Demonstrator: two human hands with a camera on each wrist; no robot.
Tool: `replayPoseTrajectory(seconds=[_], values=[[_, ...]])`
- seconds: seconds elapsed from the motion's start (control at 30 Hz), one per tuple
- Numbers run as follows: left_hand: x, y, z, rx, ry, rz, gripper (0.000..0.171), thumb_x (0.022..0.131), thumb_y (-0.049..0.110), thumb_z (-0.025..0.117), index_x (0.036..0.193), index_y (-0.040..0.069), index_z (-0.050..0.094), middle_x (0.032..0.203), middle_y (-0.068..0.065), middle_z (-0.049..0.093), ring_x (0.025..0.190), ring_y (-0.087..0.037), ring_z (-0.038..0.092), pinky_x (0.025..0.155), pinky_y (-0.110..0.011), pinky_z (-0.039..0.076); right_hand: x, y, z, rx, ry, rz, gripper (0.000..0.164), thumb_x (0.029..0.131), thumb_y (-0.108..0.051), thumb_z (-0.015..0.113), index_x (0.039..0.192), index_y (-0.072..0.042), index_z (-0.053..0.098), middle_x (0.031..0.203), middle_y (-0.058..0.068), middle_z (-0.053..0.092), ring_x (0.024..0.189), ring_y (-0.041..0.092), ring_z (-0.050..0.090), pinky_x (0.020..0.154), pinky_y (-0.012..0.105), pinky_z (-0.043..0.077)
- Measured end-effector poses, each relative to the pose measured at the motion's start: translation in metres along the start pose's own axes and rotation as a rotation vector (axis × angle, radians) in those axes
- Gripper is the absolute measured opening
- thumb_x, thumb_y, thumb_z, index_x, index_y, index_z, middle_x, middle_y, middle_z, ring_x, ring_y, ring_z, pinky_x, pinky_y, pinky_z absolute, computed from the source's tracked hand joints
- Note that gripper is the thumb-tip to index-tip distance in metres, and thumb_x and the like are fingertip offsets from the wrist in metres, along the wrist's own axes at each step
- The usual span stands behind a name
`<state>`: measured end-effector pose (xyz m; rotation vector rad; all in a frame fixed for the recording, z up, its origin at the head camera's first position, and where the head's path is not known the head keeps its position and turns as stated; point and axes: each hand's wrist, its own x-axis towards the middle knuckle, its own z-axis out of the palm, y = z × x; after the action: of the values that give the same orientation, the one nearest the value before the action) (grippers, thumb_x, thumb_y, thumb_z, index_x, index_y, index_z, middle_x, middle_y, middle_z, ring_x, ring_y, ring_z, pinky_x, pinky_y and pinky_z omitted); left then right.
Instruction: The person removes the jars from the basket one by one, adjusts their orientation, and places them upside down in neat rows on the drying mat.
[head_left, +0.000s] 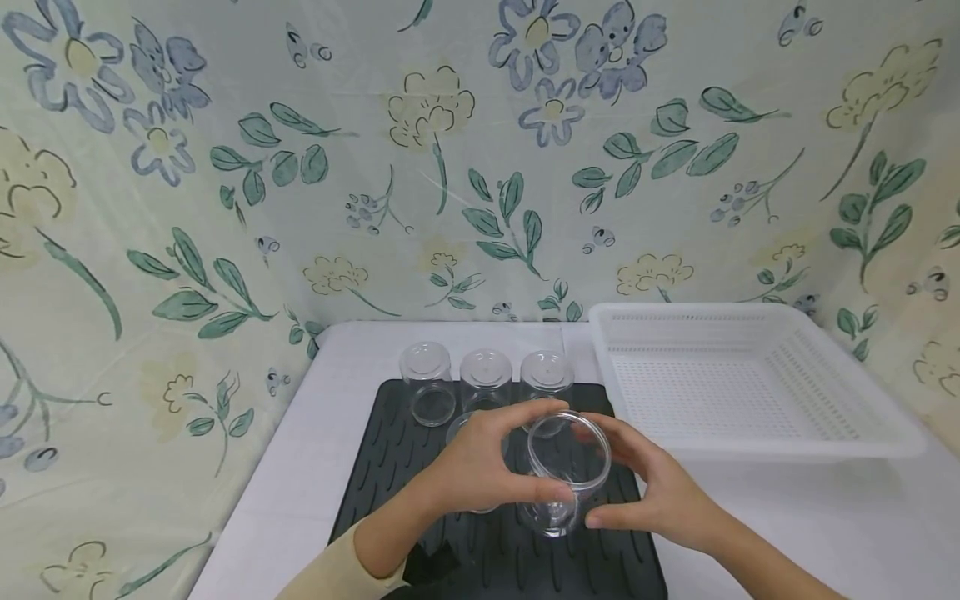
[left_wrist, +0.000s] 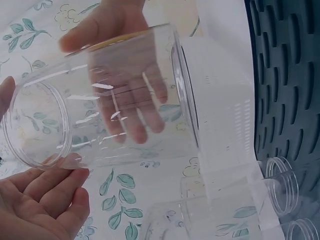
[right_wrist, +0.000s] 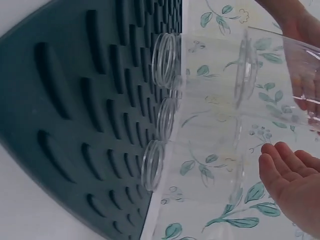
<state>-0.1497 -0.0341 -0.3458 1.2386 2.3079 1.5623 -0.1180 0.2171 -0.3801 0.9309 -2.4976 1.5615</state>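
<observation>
A clear plastic jar (head_left: pixel 570 457) is held over the dark drying mat (head_left: pixel 375 467), slightly tilted, its ringed rim up. My left hand (head_left: pixel 480 462) grips it by that rim, thumb on the near side and fingers on the far side. In the left wrist view, the left fingers (left_wrist: pixel 55 192) lie along the rim. My right hand (head_left: pixel 667 492) is around the jar's right side with its fingers apart. Through the jar wall in the left wrist view, those right fingers (left_wrist: pixel 132 115) look spread and relaxed.
Several similar clear jars stand upside down on the mat, including a back-left jar (head_left: pixel 427 383), a middle jar (head_left: pixel 486 375) and a right jar (head_left: pixel 546 375); another is partly hidden behind my left hand. A white perforated basket (head_left: pixel 750 450) sits at the right on the white table (head_left: pixel 277 500).
</observation>
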Motion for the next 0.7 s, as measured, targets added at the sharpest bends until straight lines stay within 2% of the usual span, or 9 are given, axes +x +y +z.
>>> replayPoseTrajectory(seconds=[0.17, 0.3, 0.37, 0.5, 0.6, 0.7], values=[[0.001, 0.005, -0.001, -0.001, 0.022, 0.046, 0.071, 0.078, 0.022, 0.083, 0.142, 0.024, 0.051, 0.134, 0.011, 0.058, 0.122, -0.008, 0.053, 0.102, -0.041, 0.043, -0.006, 0.023, 0.011, 0.072, -0.044, -0.023, 0.091, 0.071, -0.004, 0.085, 0.149, -0.014, 0.038, 0.14, 0.01, 0.052, 0.127, 0.017, 0.05, 0.097, 0.038, 0.044], [0.001, 0.007, -0.001, 0.01, 0.028, 0.075, 0.072, 0.077, 0.021, 0.084, 0.141, 0.024, 0.052, 0.137, 0.012, 0.056, 0.126, -0.008, 0.05, 0.104, -0.044, 0.041, -0.009, 0.037, 0.022, 0.108, -0.096, -0.011, 0.092, 0.072, -0.007, 0.084, 0.15, -0.017, 0.036, 0.142, 0.014, 0.05, 0.129, 0.018, 0.049, 0.097, 0.036, 0.043], [0.001, 0.008, -0.001, 0.015, 0.029, 0.09, 0.072, 0.077, 0.02, 0.084, 0.141, 0.024, 0.051, 0.138, 0.012, 0.054, 0.128, -0.009, 0.049, 0.104, -0.044, 0.041, -0.009, 0.04, 0.027, 0.118, -0.106, 0.007, 0.091, 0.072, -0.007, 0.084, 0.149, -0.019, 0.037, 0.142, 0.014, 0.05, 0.128, 0.017, 0.049, 0.097, 0.034, 0.042], [0.001, 0.008, -0.001, 0.036, 0.036, 0.141, 0.073, 0.076, 0.019, 0.084, 0.141, 0.02, 0.051, 0.139, 0.008, 0.054, 0.128, -0.011, 0.049, 0.103, -0.042, 0.042, -0.008, 0.042, 0.038, 0.172, -0.102, 0.002, 0.088, 0.073, -0.003, 0.083, 0.147, -0.009, 0.038, 0.14, 0.02, 0.05, 0.118, 0.018, 0.058, 0.09, 0.033, 0.049], [0.002, 0.007, -0.001, 0.056, 0.044, 0.175, 0.074, 0.075, 0.018, 0.085, 0.141, 0.017, 0.051, 0.136, 0.007, 0.057, 0.125, -0.012, 0.052, 0.101, -0.042, 0.044, -0.007, 0.042, 0.045, 0.241, -0.1, -0.02, 0.084, 0.074, 0.001, 0.082, 0.144, -0.001, 0.037, 0.138, 0.028, 0.048, 0.109, 0.021, 0.063, 0.082, 0.036, 0.055], [0.001, 0.007, -0.001, 0.054, 0.047, 0.19, 0.075, 0.075, 0.017, 0.085, 0.141, 0.016, 0.051, 0.134, 0.006, 0.059, 0.122, -0.011, 0.054, 0.1, -0.041, 0.045, -0.006, 0.042, 0.048, 0.278, -0.098, -0.032, 0.082, 0.074, 0.003, 0.081, 0.144, 0.0, 0.037, 0.137, 0.03, 0.048, 0.107, 0.022, 0.064, 0.077, 0.038, 0.057]])
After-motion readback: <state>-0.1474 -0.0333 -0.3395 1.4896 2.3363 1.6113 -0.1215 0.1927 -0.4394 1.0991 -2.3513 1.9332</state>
